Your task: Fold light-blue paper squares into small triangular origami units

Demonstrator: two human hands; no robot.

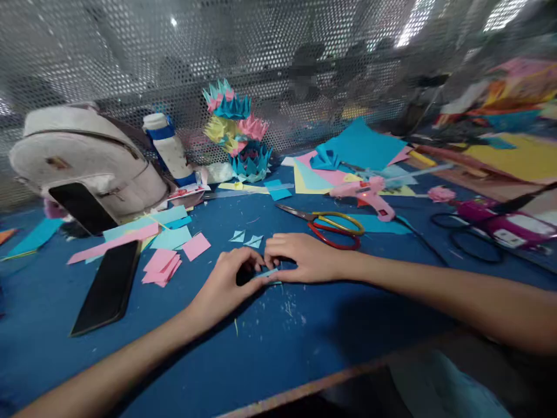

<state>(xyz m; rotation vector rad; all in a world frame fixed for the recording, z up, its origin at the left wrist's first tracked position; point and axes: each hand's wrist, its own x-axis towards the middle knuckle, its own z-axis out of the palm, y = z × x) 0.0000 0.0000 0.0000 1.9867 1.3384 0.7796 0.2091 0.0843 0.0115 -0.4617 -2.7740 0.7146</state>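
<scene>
Low over the blue table [183, 360], my left hand [226, 276] and my right hand [302, 258] meet at a small light blue paper piece [267, 274]. Both hands are closed on it, thumbs along its near edge and fingertips at the far side. Part of the paper is hidden under the fingers. Just beyond them lie two small folded light blue papers [253, 241]. A pair of scissors [324, 220] with one yellow and one red handle rests near my right hand. Left of my left hand are several pink paper squares [161, 267].
A phone [107, 287] lies at left, with another phone [82, 208] leaning on a white backpack [87, 151]. Behind stand a bottle [169, 148] and a paper-flower stack [239, 130]. A pink glue gun [368, 194] with a cord and coloured sheets [365, 148] lie at right.
</scene>
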